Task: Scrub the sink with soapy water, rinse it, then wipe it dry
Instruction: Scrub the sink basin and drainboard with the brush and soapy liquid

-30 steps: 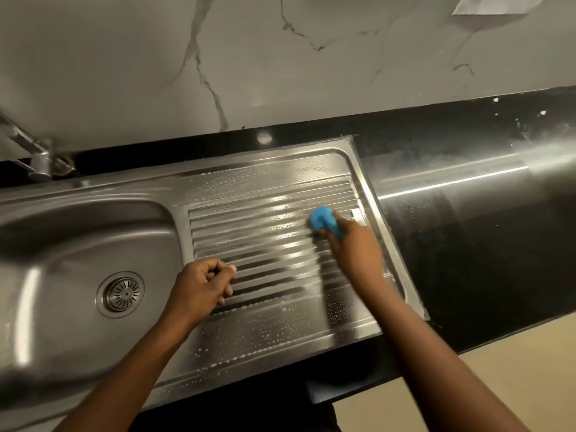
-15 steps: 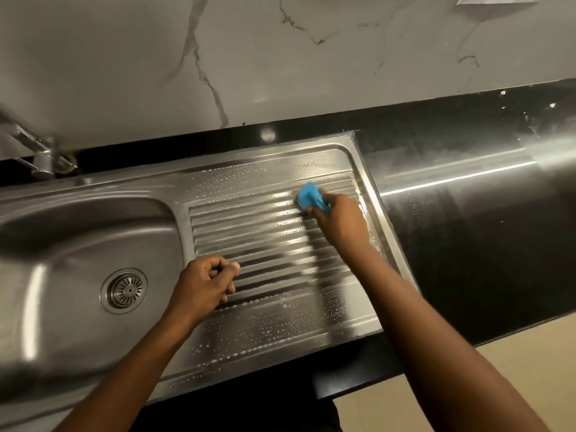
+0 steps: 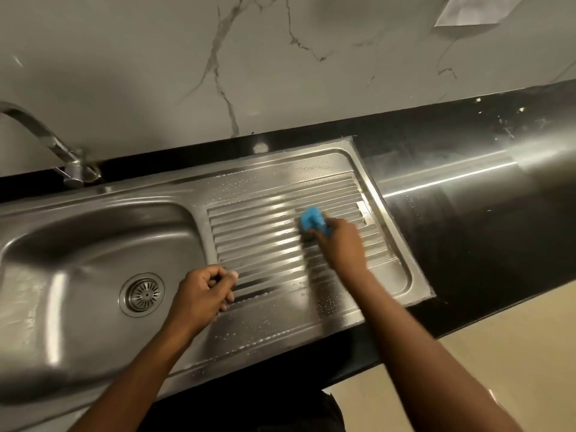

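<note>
Sink (image 3: 93,232) of steel sits in the black surface (image 3: 483,244); its ribbed drainboard (image 3: 265,244) lies on the right side. The left hand (image 3: 202,294) has stayed at the near left corner of the ribs, its fingers (image 3: 229,275) curled in. It seems to hold nothing, though blur hides the palm. The right hand (image 3: 341,244) has slid the blue sponge (image 3: 311,220) from the right end of the ribs toward the middle, gripping it and pressing it on the metal. Soap beads (image 3: 249,335) dot the near edge. I judge scrubbing continues; rinsing and drying are not yet begun.
</note>
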Tool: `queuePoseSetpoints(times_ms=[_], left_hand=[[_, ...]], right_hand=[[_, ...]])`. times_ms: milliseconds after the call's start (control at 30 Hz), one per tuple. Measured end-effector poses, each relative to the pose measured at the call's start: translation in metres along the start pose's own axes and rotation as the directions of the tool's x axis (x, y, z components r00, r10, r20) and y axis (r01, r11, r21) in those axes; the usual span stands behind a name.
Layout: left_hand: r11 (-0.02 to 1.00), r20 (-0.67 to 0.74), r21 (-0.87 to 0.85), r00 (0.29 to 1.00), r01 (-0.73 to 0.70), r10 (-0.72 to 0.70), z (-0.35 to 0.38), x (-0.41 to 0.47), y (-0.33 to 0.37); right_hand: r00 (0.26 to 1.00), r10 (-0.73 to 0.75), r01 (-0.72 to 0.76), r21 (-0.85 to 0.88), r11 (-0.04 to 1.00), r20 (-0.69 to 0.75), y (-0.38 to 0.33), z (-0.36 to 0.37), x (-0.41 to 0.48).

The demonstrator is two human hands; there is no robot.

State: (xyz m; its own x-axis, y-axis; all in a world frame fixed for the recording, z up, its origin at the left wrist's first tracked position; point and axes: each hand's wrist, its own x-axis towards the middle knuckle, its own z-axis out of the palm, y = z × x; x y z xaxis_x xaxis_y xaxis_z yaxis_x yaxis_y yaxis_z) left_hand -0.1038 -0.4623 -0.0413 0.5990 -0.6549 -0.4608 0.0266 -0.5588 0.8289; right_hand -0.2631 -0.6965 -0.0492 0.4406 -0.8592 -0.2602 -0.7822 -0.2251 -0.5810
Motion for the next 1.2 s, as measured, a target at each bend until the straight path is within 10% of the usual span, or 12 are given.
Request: queuePoseSetpoints(times_ms=[233,567,967,1200], left_hand=[[1.000,-0.037,-0.013,0.999,-0.014,0.013,-0.036,-0.022,-0.023],[0.998,-0.067,-0.059,0.998,-0.013,0.009,-0.077,-0.064,-0.057],[0.993,-0.176,-0.114,0.983,0.033,-0.053,-0.136,-0.114,-0.108],[0.989,-0.216,-0.144,0.974,0.028,-0.059,-0.165,-0.133,-0.131]], right_hand=[[0.954,-0.171,0.206,-0.121,0.971,0.246,-0.040,0.083,-0.119],[1.000,0.014,-0.015,-0.153,0.988,-0.012,0.024,0.011,-0.110],[0.912,-0.210,0.253,-0.079,0.964,0.352,-0.099,0.163,-0.208],[0.883,-0.217,0.345,-0.262,0.901,0.416,-0.080,0.128,-0.207]])
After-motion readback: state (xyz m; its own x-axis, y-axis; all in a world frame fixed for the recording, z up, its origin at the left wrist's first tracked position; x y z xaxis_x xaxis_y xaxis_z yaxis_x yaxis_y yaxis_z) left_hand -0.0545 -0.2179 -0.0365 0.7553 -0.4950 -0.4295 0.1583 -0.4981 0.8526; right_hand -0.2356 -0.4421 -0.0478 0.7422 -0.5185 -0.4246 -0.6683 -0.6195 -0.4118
